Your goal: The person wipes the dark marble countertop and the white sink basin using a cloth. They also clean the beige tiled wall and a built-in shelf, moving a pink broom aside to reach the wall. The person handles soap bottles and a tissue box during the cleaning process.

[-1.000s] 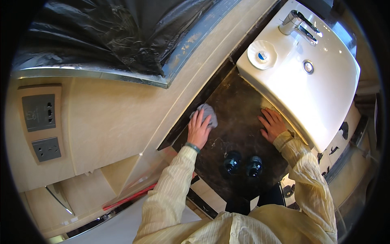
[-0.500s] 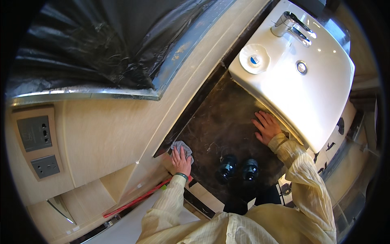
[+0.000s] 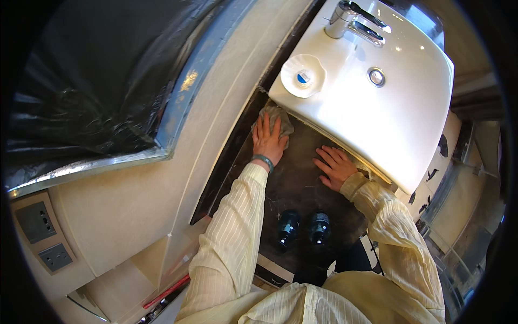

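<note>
My left hand presses a crumpled grey cloth onto the dark marbled countertop, at the back corner by the wall and the white sink. The cloth lies under the fingers and bunches out past their tips; the fingers are stretched over it. My right hand rests flat on the counter beside the sink's front edge, fingers spread and holding nothing. Two dark bottles stand side by side near the counter's front edge.
On the sink's rim sits a white scalloped dish with a small blue-and-white item in it. A chrome faucet rises behind the basin. Black plastic sheeting covers an opening at left; wall sockets are below it.
My left hand has slid the cloth along the wall side, from the counter's near left corner to the far corner by the sink. My right hand keeps its place by the sink.
</note>
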{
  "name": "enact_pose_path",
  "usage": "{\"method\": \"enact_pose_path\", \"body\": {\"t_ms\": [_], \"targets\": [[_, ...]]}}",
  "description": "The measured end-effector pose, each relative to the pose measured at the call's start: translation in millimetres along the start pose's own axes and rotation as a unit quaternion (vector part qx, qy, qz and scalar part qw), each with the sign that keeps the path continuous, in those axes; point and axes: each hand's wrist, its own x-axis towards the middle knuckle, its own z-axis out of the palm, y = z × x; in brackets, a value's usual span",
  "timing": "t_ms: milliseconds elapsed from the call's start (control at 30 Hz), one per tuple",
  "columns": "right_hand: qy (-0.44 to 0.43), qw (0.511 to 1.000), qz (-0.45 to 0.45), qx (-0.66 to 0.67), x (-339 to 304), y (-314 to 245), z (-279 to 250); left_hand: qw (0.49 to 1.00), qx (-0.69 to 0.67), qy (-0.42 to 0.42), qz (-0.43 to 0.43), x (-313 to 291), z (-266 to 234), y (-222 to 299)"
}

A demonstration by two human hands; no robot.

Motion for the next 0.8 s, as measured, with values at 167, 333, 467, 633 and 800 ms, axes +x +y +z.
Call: {"method": "enact_pose_path", "body": {"t_ms": [167,333,467,633,800], "targets": [[0.000,1.000,0.007,0.000,-2.5,0.7,-0.2,0.999,-0.008,-0.049,0.003,8.6,-0.7,29.4],[0.015,1.000,0.007,0.006,-6.6,4.1,9.7,0.971,-0.079,-0.218,0.064,-24.0,-16.9,67.5],[0.041,0.999,-0.004,0.012,-8.9,5.1,11.9,0.936,-0.296,-0.192,-0.001,-25.0,-26.5,69.4],[0.053,0.998,-0.008,0.016,-9.0,4.4,11.6,0.887,-0.454,-0.009,-0.084,-52.8,-49.9,40.7],[0.104,0.992,0.019,0.063,-6.5,-0.9,12.0,0.849,-0.489,0.019,-0.197,-126.8,-93.6,14.6]]}}
